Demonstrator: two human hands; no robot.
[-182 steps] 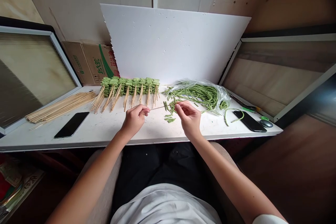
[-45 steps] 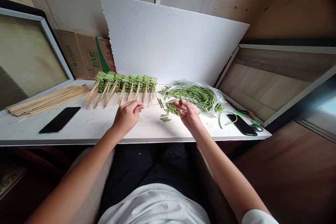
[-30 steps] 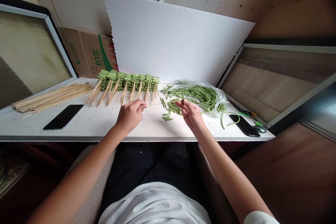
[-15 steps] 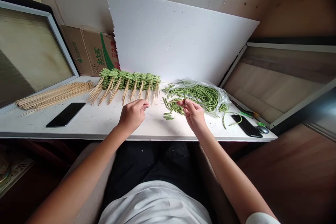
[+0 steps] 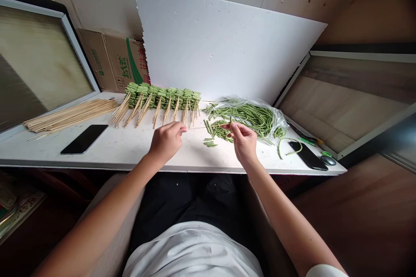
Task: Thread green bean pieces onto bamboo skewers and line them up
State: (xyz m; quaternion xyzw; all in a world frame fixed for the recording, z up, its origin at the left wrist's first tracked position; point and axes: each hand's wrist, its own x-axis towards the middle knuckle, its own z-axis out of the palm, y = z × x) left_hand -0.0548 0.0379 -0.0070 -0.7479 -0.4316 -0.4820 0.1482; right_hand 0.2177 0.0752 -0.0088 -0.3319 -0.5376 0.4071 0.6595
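My left hand [image 5: 167,140] is closed in a pinch on the butt of a thin bamboo skewer [image 5: 195,127] that points right and carries a few short green bean pieces [image 5: 208,126]. At the skewer's tip my right hand [image 5: 242,138] pinches another short bean piece [image 5: 230,122], held upright. Both hands hover just above the white table [image 5: 130,151]. A few loose cut pieces [image 5: 210,142] lie between the hands.
A row of finished bean skewers [image 5: 162,99] lies at the back. Bare skewers [image 5: 69,114] are piled far left, beside a black phone [image 5: 84,138]. A plastic bag of long beans [image 5: 250,114] sits right, then a second phone [image 5: 308,156]. A white foam board [image 5: 224,43] and cardboard box [image 5: 113,62] stand behind.
More bean pieces sit on the skewer than six seconds ago. My right hand has taken a fresh piece and brought it to the tip. The camera drifted slightly; my left hand keeps its grip.
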